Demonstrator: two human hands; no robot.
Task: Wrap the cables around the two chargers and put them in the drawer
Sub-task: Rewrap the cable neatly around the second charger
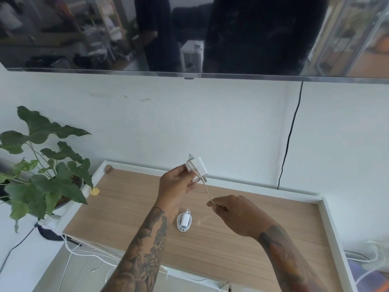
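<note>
My left hand (pixel 176 186) holds a white charger block (pixel 199 167) up above the open drawer (pixel 242 224). A beige cable (pixel 207 190) loops around that block and runs down to my right hand (pixel 233 213), which pinches its free end taut. On the drawer's wood-grain bottom lies the other white charger (pixel 184 221), its white cable coiled around it, just below and between my two hands.
The drawer's white rim (pixel 334 234) runs along the right and back. A leafy potted plant (pixel 44 173) stands at left. Loose white cords (pixel 88 252) trail under the drawer's left front. A black cable (pixel 289 140) hangs down the wall under a wall-mounted screen (pixel 189 34).
</note>
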